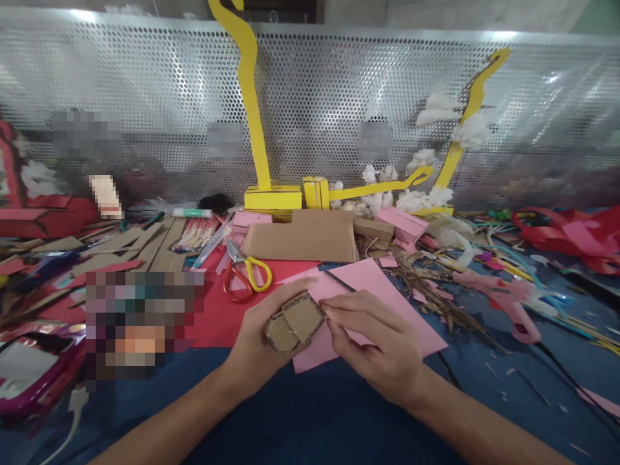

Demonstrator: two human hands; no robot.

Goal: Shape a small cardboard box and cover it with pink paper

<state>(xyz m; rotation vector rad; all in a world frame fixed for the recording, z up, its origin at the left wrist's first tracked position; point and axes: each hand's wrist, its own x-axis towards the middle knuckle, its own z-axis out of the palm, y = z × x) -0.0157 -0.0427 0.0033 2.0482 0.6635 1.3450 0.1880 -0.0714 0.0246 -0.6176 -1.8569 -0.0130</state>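
A small brown cardboard box with bare corrugated edges and overlapping end flaps is gripped in my left hand, thumb and fingers wrapped round its sides. My right hand is closed, its thumb and fingertips pinched together at the box's right edge. Anything small between those fingertips is hidden. Beneath both hands lies a sheet of pink paper. A thin dark stick, perhaps a pencil, runs over the paper and behind my right fingers; I cannot tell whether it is held.
Scissors with red and yellow handles rest on red paper. Behind stand cut cardboard and yellow paper figures. A pink glue gun with a cord lies right among scraps. A purple-edged item sits left.
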